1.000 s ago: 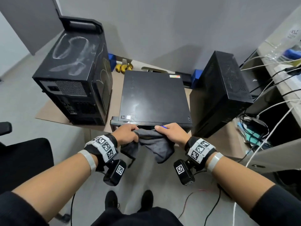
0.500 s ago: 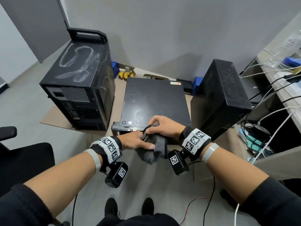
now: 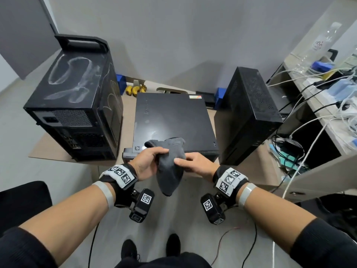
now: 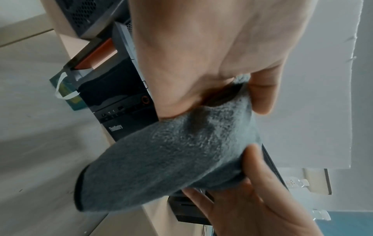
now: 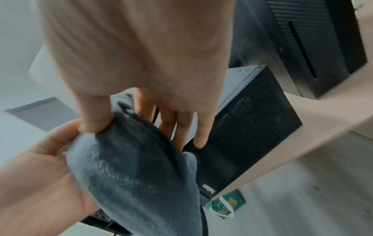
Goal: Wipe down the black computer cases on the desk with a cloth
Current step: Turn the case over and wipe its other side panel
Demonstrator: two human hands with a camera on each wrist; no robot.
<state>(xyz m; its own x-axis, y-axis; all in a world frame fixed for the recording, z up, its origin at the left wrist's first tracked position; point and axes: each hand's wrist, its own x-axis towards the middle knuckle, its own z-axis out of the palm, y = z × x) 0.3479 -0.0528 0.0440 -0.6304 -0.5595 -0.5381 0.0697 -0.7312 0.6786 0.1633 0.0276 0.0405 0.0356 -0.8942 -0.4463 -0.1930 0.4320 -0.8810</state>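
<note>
Both hands hold a grey cloth (image 3: 170, 171) at the front edge of a flat black case (image 3: 170, 117) lying on the desk. My left hand (image 3: 160, 153) grips the cloth's left side. My right hand (image 3: 181, 161) pinches its right side, thumb on top. The cloth's upper end lies over the case's front edge and its lower end hangs down. A tall black tower (image 3: 73, 101) with dusty smears on top stands at the left, a slimmer black tower (image 3: 249, 109) at the right. In the right wrist view the thumb presses the cloth (image 5: 131, 175) and the fingers (image 5: 181, 127) reach behind it.
Bananas (image 3: 135, 89) and blue boxes lie behind the cases near the wall. A side desk (image 3: 309, 89) at the right carries many cables and a water bottle (image 3: 318, 43). A black chair (image 3: 19, 206) stands at the left. Cables run across the floor beside my feet.
The cloth hung spread between both hands below the case edge. The right hand folded it toward the left hand, then drew back right; the cloth now reaches onto the flat case.
</note>
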